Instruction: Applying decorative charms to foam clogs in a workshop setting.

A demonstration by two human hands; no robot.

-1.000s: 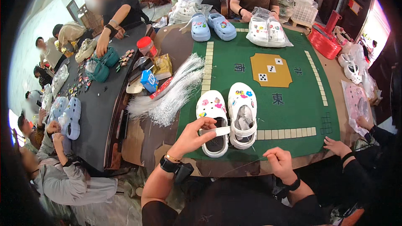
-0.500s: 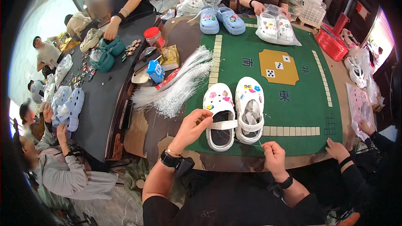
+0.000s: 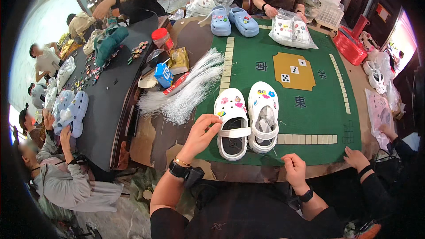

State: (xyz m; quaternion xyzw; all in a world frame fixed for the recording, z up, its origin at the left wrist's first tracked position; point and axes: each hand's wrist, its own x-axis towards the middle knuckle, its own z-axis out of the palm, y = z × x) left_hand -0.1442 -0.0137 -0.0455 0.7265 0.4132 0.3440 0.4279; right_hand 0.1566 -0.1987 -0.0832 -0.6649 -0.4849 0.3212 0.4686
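Two white clogs with coloured charms stand side by side on the green mat point(image 3: 310, 119). My left hand point(image 3: 201, 135) touches the heel side of the left clog point(image 3: 231, 121), fingers apart against its strap. The right clog point(image 3: 263, 115) has crumpled paper stuffed inside. My right hand point(image 3: 294, 170) rests at the table's near edge, fingers curled; something thin may be pinched in it, too small to tell.
A bundle of clear plastic strands point(image 3: 186, 93) lies left of the clogs. Blue clogs point(image 3: 232, 21) and bagged white clogs point(image 3: 292, 31) sit at the far side before a seated person. Another person's hand point(image 3: 356, 158) rests at the right. A dark table point(image 3: 104, 102) holds charms.
My left hand has stayed at the left clog's heel. My right hand has drawn slightly back toward the table edge. The view has shifted a little.
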